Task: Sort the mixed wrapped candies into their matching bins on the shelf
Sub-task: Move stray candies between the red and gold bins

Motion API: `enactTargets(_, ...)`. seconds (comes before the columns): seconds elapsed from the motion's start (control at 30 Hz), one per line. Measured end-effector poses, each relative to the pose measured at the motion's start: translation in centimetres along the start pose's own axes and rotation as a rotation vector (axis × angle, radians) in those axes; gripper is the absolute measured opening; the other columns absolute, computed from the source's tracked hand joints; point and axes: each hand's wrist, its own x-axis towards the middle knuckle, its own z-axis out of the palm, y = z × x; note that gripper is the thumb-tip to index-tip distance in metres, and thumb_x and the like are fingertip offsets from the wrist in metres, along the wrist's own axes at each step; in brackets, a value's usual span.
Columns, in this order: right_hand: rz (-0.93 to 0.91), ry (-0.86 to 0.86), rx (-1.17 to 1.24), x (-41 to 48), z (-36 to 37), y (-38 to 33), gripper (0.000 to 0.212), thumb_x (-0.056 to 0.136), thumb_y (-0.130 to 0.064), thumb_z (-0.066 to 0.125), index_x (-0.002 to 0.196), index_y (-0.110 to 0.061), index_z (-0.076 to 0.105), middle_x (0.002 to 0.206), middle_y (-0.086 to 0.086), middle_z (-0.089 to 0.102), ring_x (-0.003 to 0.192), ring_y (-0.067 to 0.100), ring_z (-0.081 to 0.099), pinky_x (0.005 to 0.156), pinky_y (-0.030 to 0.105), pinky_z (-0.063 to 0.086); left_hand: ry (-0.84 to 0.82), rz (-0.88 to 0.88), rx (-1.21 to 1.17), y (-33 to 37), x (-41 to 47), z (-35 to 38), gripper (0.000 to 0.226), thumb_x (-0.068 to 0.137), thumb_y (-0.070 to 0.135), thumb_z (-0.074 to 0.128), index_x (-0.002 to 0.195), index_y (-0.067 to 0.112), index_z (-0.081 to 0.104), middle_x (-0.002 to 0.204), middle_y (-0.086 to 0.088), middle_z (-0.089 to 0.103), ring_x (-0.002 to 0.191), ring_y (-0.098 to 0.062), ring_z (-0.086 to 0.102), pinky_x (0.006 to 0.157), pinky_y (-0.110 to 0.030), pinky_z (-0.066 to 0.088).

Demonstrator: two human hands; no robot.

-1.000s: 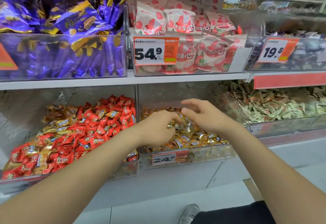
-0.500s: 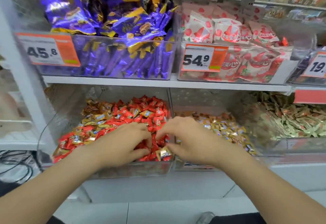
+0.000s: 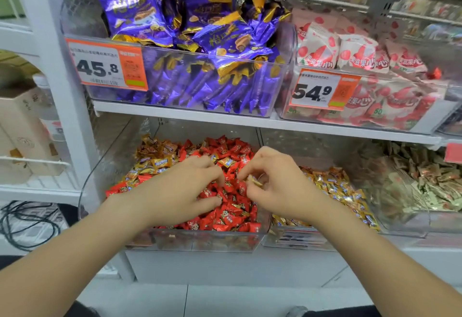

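1. Both hands are over the red bin [image 3: 200, 243] on the lower shelf [image 3: 225, 120], which is the mixed-up one: mostly red candies [image 3: 232, 216], with a bunch of stray gold ones [image 3: 155, 159] piled at the back-left.
2. The right hand [image 3: 280, 189] pinches a gold candy [image 3: 255, 181] between thumb and fingertips. It's lifted just above the red pile, near the bin's right side.
3. The left hand [image 3: 182, 191] has its fingers curled down into the reds, thumb underneath. Honestly can't tell if it's got one or is just digging.
4. The gold bin [image 3: 297, 240] sits right next door on the right and already looks all gold from here, so that's where the pinched one belongs, I'd say.
5. Progress guess: early-to-middle. The front of the red bin looks pretty clean, but that gold cluster at the back hasn't been cleared, and a few golds are sprinkled through the middle too.
6. So what's left is a lot of repeat trips: pick a gold, hop it over the divider, drop it, go back.
7. The greenish candy bin [image 3: 405, 226] at far right is too blurry to judge for strays.
8. The purple packs [image 3: 200, 29] and strawberry packs [image 3: 350, 51] on the upper shelf look sorted to me.
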Motion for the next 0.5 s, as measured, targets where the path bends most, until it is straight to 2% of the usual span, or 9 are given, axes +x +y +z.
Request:
enactTargets(0.1, 0.080, 0.035, 0.010, 1.4, 0.3, -0.1, 0.014, 0.092, -0.022, 0.075, 0.101, -0.030, 0.082, 0.095, -0.012, 0.068, 0.076, 0.004, 0.065, 0.083, 0.025, 0.057, -0.029, -0.094, 0.055, -0.6, -0.1, -0.6, 0.058, 0.095, 0.068, 0.054, 0.142, 0.037, 0.042, 0.129, 0.011, 0.042, 0.121, -0.011, 0.039, 0.108, -0.035, 0.040)
enactTargets(0.2, 0.121, 0.055, 0.005, 2.9, 1.2, -0.2, 0.038, 0.095, -0.004, 0.055, 0.116, -0.025, 0.079, 0.093, -0.013, 0.073, 0.083, 0.000, 0.063, 0.094, 0.027, 0.052, -0.066, -0.169, 0.096, -1.4, -0.3, -0.8, 0.072, 0.094, 0.075, 0.042, 0.150, 0.029, 0.040, 0.134, 0.006, 0.044, 0.128, -0.016, 0.040, 0.111, -0.038, 0.040)
enactTargets(0.27, 0.121, 0.036, -0.065, 3.9, 2.1, -0.2, 0.042, 0.094, -0.002, 0.048, 0.118, -0.021, 0.077, 0.099, -0.004, 0.069, 0.100, 0.017, 0.065, 0.097, 0.035, 0.052, -0.056, -0.196, 0.072, -1.8, 0.0, -0.8, 0.068, 0.099, 0.071, 0.038, 0.147, 0.025, 0.048, 0.134, 0.003, 0.049, 0.128, -0.016, 0.045, 0.111, -0.037, 0.041)
enactTargets(0.33, 0.100, 0.041, -0.186, 5.0, 3.2, 0.0, 0.036, 0.093, -0.012, 0.049, 0.115, -0.021, 0.076, 0.103, 0.003, 0.069, 0.103, 0.028, 0.063, 0.096, 0.043, 0.052, -0.014, -0.187, 0.035, -2.1, 0.9, -0.8, 0.053, 0.106, 0.059, 0.037, 0.136, 0.022, 0.060, 0.125, 0.002, 0.056, 0.120, -0.015, 0.051, 0.107, -0.037, 0.043)
enactTargets(0.4, 0.094, 0.015, -0.284, 6.0, 3.8, 0.0, 0.034, 0.090, -0.024, 0.054, 0.117, -0.023, 0.075, 0.105, 0.004, 0.071, 0.100, 0.031, 0.064, 0.094, 0.046, 0.053, 0.040, -0.177, 0.006, -2.5, 2.2, -0.5, 0.040, 0.109, 0.042, 0.039, 0.129, 0.019, 0.065, 0.120, 0.001, 0.062, 0.118, -0.017, 0.056, 0.105, -0.040, 0.044)
enactTargets(0.5, 0.094, -0.071, -0.355, 6.6, 4.3, 0.2, 0.041, 0.087, -0.035, 0.070, 0.127, -0.027, 0.072, 0.115, 0.001, 0.075, 0.109, 0.031, 0.067, 0.099, 0.045, 0.054, 0.048, -0.239, -0.011, -3.5, 4.0, 0.6, 0.035, 0.107, 0.022, 0.045, 0.139, 0.018, 0.057, 0.132, -0.005, 0.063, 0.124, -0.026, 0.059, 0.105, -0.046, 0.048)
